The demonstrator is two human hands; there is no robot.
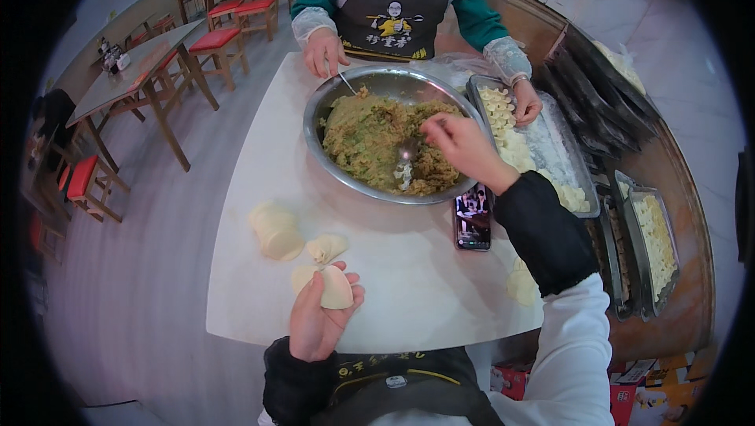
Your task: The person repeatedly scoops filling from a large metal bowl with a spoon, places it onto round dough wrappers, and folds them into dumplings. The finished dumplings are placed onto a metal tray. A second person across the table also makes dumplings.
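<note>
My left hand [321, 320] holds a round, pale dough wrapper [337, 289] on its fingers, with the thumb at its edge. Another wrapper [302, 277] shows just behind the thumb. Beyond the fingertips lie a folded piece of dough [326, 247] and an overlapping stack of wrappers [277, 231]. Over the big steel bowl [354, 185], my right hand [457, 140] is slightly blurred, its fingers pinched on what looks like a spoon's handle, mostly hidden. The metal spoon [406, 157] dips into greenish-brown minced filling [365, 137].
Across the white table [259, 302], a person's hand [324, 54] grips a thin utensil at the bowl's rim; their other hand [527, 101] is over a tray [581, 172] of dumplings. A phone [473, 219] lies beside the bowl. More dough pieces [522, 284] lie right; stacked trays [649, 249] stand beyond.
</note>
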